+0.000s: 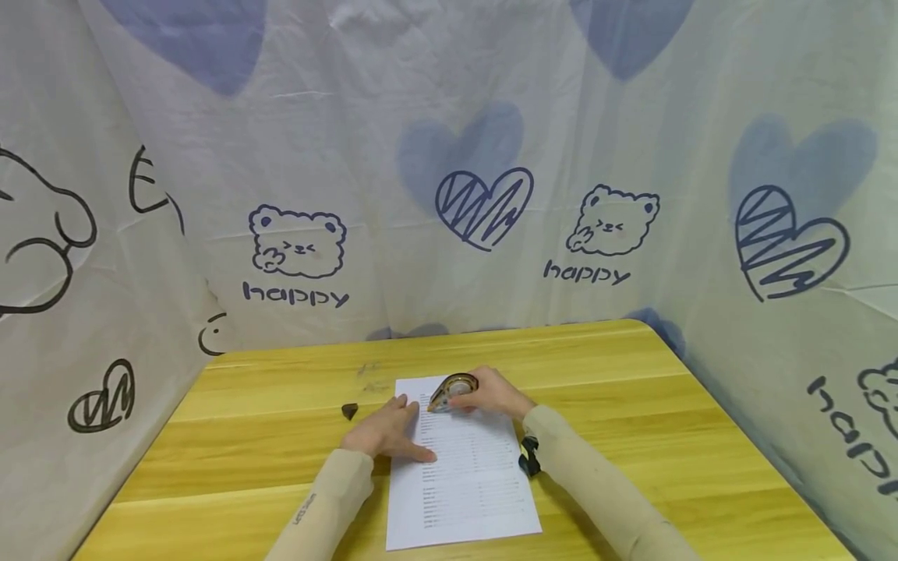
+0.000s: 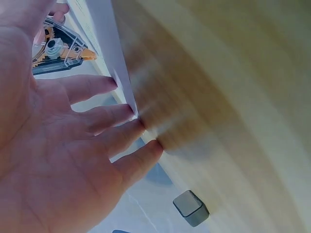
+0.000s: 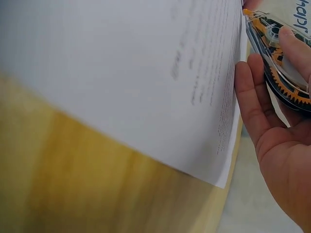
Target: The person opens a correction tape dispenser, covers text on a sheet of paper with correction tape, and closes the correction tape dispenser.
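A correction tape dispenser (image 1: pixel 454 385), clear with orange and black parts, is gripped in my right hand (image 1: pixel 494 392) over the upper part of a printed sheet (image 1: pixel 459 506). Its orange tip points left, at the lines of text near the sheet's left side; whether it touches the paper I cannot tell. My left hand (image 1: pixel 389 432) rests with spread fingers across the sheet's left edge, thumb on the print. In the left wrist view, those fingers (image 2: pixel 131 170) are nearly straight and hold nothing. The right wrist view shows the thumb on the side of the dispenser (image 3: pixel 274 68).
A small dark cap-like piece (image 1: pixel 349 411) lies on the yellow wood-grain table (image 1: pixel 266 436), left of my left hand. White cloth (image 1: pixel 393 280) printed with hearts and bears hangs behind the table and along both sides. A black device (image 1: pixel 529 456) sits at my right wrist.
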Demonstrator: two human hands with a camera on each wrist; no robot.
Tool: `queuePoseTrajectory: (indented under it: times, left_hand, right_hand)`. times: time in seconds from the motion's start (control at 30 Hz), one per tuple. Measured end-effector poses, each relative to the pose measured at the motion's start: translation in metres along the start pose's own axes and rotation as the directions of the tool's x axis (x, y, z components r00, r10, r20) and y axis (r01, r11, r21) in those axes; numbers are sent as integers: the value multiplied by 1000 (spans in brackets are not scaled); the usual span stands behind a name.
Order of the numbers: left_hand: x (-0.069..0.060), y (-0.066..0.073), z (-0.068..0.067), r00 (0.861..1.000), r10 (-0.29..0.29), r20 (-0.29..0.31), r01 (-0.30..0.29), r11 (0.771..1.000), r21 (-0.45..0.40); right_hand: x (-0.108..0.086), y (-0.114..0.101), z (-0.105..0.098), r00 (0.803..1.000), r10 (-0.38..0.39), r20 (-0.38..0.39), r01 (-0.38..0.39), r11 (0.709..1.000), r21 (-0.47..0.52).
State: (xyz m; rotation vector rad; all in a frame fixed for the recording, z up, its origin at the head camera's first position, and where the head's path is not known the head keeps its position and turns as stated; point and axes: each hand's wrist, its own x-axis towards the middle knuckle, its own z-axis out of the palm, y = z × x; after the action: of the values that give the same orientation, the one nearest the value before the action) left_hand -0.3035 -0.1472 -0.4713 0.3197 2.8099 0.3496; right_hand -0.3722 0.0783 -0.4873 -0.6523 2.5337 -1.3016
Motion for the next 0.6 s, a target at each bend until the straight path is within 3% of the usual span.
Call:
queuePoseTrajectory:
  times: [0.27,0.6]
  left_hand:
    - [0,1,0,1000,1,3,-1,1000,21]
    - [-1,4,-2,1000,-12,16,12,1000,25]
  right_hand:
    - [1,-4,-1,999,-28,16,28,999,-15]
    - [6,-12,-8,997,-1,73,10,993,-120]
